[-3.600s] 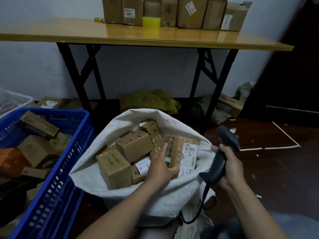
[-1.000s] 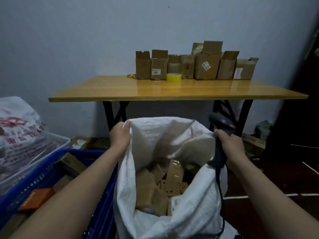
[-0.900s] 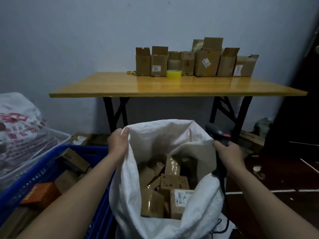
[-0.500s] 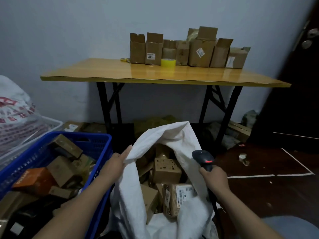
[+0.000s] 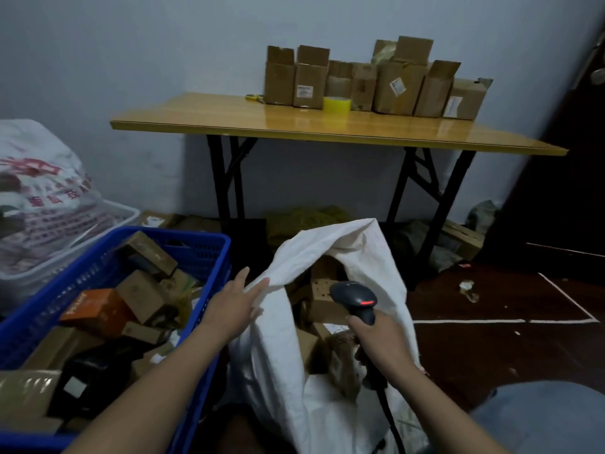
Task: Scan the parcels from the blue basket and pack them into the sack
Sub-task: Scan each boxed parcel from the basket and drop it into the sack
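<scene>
The white woven sack (image 5: 330, 247) stands in front of me with several brown cardboard parcels (image 5: 322, 306) inside. My left hand (image 5: 234, 306) hovers at the sack's left rim, fingers straight, touching the fabric edge. My right hand (image 5: 381, 335) grips the black barcode scanner (image 5: 355, 298), whose red light glows, over the sack's mouth. Its cable hangs down along the sack. The blue basket (image 5: 196, 253) sits to the left, holding several cardboard parcels (image 5: 144, 296) and an orange box (image 5: 93, 309).
A yellow folding table (image 5: 327, 126) with black legs stands behind the sack, carrying several open cartons and a yellow tape roll (image 5: 337, 104). A white bin with a printed plastic bag (image 5: 42, 198) sits far left. Dark floor with white tape lines (image 5: 504, 321) lies to the right.
My hands pulled the sack up by its rim, then lowered it. My left hand has let go of the rim and now has straight fingers. The view has dropped and shifted.
</scene>
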